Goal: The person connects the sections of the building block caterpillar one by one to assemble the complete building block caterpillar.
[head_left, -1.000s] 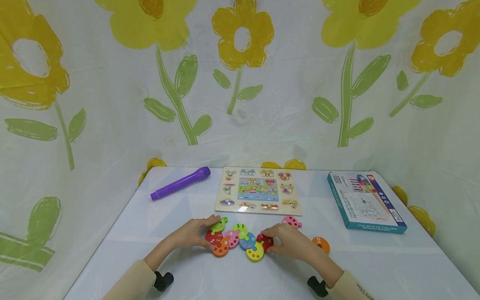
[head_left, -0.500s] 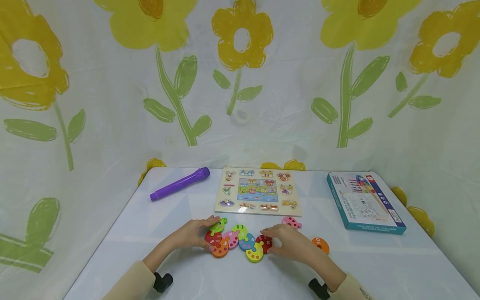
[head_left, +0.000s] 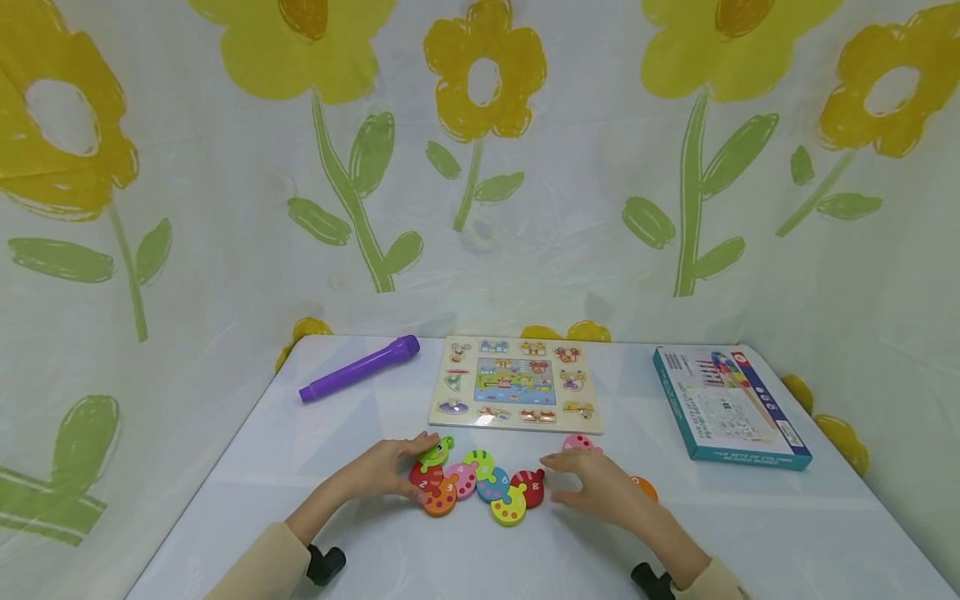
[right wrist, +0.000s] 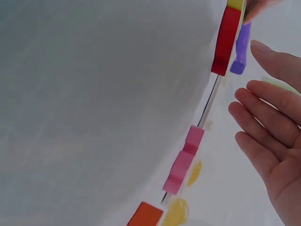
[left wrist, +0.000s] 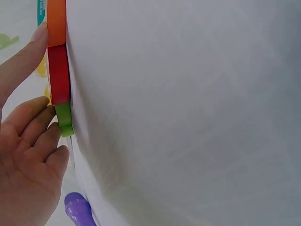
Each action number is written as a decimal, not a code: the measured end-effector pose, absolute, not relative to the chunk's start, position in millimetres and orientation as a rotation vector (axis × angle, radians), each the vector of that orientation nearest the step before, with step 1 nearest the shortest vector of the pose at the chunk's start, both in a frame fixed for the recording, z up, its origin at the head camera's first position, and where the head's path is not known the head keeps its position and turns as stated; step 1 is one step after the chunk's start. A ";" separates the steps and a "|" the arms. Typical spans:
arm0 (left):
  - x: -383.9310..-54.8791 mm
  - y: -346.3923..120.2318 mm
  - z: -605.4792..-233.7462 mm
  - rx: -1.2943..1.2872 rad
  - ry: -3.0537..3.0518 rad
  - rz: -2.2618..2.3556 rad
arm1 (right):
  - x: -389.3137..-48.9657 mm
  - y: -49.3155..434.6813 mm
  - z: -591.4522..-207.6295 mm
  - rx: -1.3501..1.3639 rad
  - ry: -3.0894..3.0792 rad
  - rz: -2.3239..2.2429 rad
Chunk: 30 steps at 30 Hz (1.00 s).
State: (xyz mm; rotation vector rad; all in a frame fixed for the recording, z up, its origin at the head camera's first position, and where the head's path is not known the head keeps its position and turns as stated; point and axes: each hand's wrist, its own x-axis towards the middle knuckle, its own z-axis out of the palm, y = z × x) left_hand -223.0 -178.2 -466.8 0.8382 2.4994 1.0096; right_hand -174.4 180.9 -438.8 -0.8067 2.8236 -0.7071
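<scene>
On the table lies a row of joined caterpillar puzzle pieces, from the green smiling head (head_left: 437, 452) to the dark red piece (head_left: 530, 487) marked 8. My left hand (head_left: 386, 471) rests at the head end, thumb on the orange piece (head_left: 441, 497) marked 3, fingertips beside the head. My right hand (head_left: 600, 485) hovers just right of the dark red piece, its fingers loosely extended and holding nothing, as the right wrist view also shows. Behind it, partly hidden, lie a loose pink spotted piece (head_left: 577, 442) and a loose orange piece (head_left: 647, 488).
A wooden peg puzzle board (head_left: 516, 419) lies behind the caterpillar. At the back left is a purple toy microphone (head_left: 360, 369), and at the right a flat teal-edged box (head_left: 731, 404). Flower-printed cloth (head_left: 555, 250) surrounds the table.
My right hand has let go of the dark red piece and moved slightly right, now covering more of the loose orange piece. My left hand stays in place.
</scene>
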 end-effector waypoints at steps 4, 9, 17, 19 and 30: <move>-223.0 -178.5 -467.0 0.846 2.497 1.011 | -176.6 188.5 -441.4 -0.828 2.862 -0.698; -223.1 -178.1 -466.6 0.849 2.495 1.014 | -176.6 193.9 -439.7 -0.732 2.875 -0.722; -223.8 -178.3 -466.9 0.855 2.498 1.005 | -182.8 205.4 -442.0 -0.659 2.872 -0.816; -223.9 -178.5 -467.3 0.857 2.498 1.003 | -184.2 208.1 -442.9 -0.653 2.874 -0.820; -223.7 -178.7 -466.3 0.860 2.492 1.010 | -194.9 217.4 -446.2 -0.592 2.926 -0.738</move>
